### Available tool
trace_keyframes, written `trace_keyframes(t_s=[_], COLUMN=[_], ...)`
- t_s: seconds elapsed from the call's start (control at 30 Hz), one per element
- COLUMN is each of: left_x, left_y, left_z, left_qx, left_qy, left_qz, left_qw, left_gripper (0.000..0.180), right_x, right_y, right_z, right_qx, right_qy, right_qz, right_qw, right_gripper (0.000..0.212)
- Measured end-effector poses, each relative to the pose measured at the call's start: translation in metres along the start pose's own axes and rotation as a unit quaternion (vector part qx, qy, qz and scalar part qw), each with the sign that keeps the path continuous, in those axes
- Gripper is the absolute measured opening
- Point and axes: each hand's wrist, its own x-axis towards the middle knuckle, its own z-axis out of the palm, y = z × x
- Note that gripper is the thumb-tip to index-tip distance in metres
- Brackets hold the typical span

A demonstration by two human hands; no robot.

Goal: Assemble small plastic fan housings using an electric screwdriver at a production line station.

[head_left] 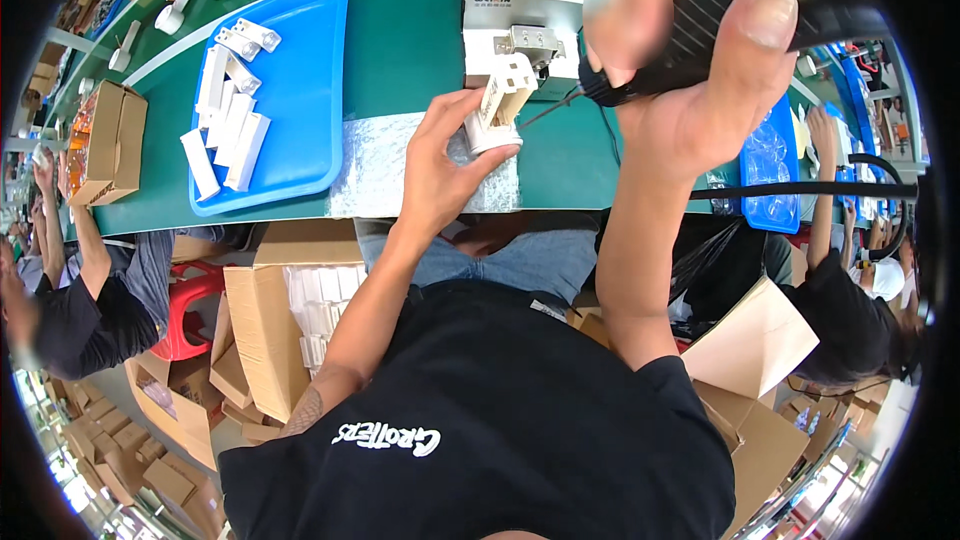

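Observation:
My left hand [440, 158] is closed around a white plastic housing [508, 90], holding it upright near the table's front edge. In my right hand [672, 130] is a black electric screwdriver [730, 5], tilted with its thin bit pointing down and left. The bit's tip meets or lies very close to the housing's lower right side; whether it touches a screw is too small to tell. Beneath the housing and my left hand lies a whitish sheet [375, 165] on the green tabletop.
A blue tray [300, 70] with several white housings stands at the left. Behind the housing is a white machine [520, 15] with a metal bracket. An open carton [265, 325] of white parts is below the table. Co-workers sit on both sides. A black cable [800, 190] crosses at right.

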Motion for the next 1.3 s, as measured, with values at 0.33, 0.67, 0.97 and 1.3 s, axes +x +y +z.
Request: trace_keyframes(t_s=[0.33, 0.67, 0.97, 1.3], left_x=[0.000, 0.002, 0.001, 0.001], left_y=[0.004, 0.006, 0.003, -0.005], left_z=[-0.001, 0.001, -0.001, 0.000], left_qx=[0.009, 0.026, -0.006, -0.042], left_qy=[-0.002, -0.016, -0.041, -0.030], left_qz=[-0.009, 0.002, -0.016, -0.028], left_qw=[1.000, 1.000, 0.999, 0.998], left_gripper=[0.064, 0.064, 0.064, 0.062], right_x=[-0.008, 0.018, 0.029, 0.038], right_y=[0.009, 0.064, 0.015, 0.048], right_z=[0.001, -0.012, -0.035, -0.024], right_qx=[0.032, 0.140, 0.036, -0.012], right_qy=[0.052, -0.022, 0.032, -0.027], right_qz=[0.062, -0.153, -0.097, -0.095], right_qw=[0.996, 0.978, 0.994, 0.995], right_gripper=[0.062, 0.047, 0.046, 0.033])
